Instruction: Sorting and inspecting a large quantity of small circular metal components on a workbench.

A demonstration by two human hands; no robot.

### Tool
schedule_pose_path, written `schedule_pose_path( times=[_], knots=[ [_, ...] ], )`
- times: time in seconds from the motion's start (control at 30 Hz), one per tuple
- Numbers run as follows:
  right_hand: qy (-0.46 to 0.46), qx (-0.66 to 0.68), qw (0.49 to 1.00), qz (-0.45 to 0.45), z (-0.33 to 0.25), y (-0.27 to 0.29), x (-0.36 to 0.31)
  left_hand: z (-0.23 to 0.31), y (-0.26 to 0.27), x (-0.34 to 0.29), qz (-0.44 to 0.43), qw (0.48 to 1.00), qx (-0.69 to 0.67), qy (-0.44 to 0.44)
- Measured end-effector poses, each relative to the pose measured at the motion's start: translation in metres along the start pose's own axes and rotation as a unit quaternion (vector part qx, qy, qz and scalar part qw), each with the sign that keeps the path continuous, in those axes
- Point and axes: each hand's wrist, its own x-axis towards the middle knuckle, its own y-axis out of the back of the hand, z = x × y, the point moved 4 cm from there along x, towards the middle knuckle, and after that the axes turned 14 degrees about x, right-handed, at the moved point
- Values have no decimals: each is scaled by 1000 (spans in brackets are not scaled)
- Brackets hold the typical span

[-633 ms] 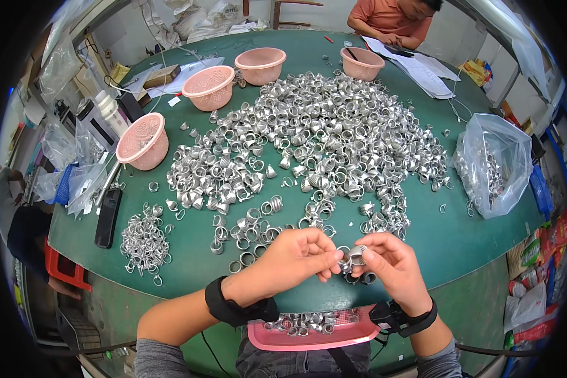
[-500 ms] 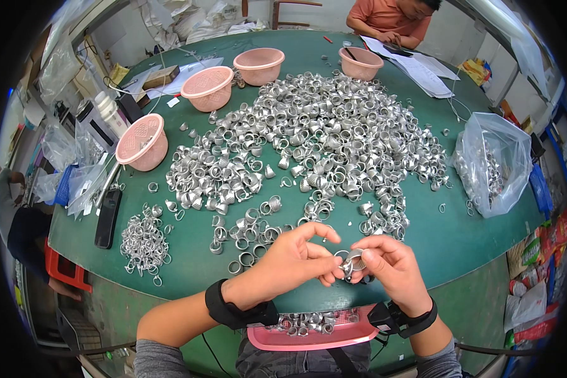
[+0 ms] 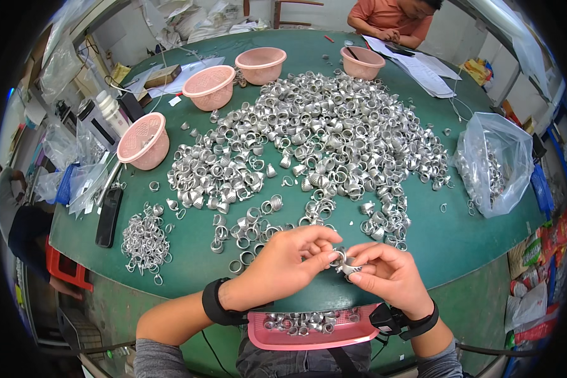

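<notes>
Just above the table's near edge, my left hand (image 3: 288, 259) and my right hand (image 3: 389, 277) meet fingertip to fingertip. Between them is a small cluster of silvery metal rings (image 3: 344, 267); how many is hard to tell. My left thumb and forefinger pinch a thin ring on the left side of it. The fingers of my right hand are closed on a wider ring beside it. Below my wrists, a pink tray (image 3: 309, 340) at my lap holds several similar rings. A great heap of silvery rings (image 3: 334, 126) spreads across the green table (image 3: 460, 246) beyond my hands.
A small pile of thin rings (image 3: 145, 239) lies at left, near a black phone-like slab (image 3: 109, 217). Pink bowls (image 3: 143, 151) stand along the left and far side. A clear plastic bag (image 3: 494, 164) of metal parts sits at right. Across the table a person (image 3: 397, 22) leans over papers.
My hands have shifted slightly, and the rings between them have turned. The wider ring, round and facing me before, is now tilted, with my right fingers pressed nearer its side.
</notes>
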Motion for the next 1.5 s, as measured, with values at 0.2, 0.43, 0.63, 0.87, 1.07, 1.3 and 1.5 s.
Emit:
schedule_pose_path(
  times=[0.2, 0.43, 0.63, 0.87, 1.07, 1.3, 1.5],
  knots=[
    [120, -254, 960, 19, -8, 0, -4, 8, 1, -5, 2, 992, 109, -68],
    [239, -379, 894, 22, -19, -17, -11, 19, -7, -24, 166, 938, 193, -236],
    [272, -377, 885, -1, -24, -29, -15, 23, -10, -42, 250, 877, 253, -322],
    [329, -404, 853, 26, -24, -31, -20, 22, -14, -38, 181, 940, 82, -279],
    [334, -425, 841, 20, -27, -31, -19, 4, -15, -33, 57, 990, -73, -102],
    [299, -361, 883, 5, -25, -32, -17, 8, -11, -37, 132, 975, -4, -180],
    [312, -257, 915, 11, -19, -21, -18, 4, -14, -36, 113, 973, -70, -187]
  ],
)
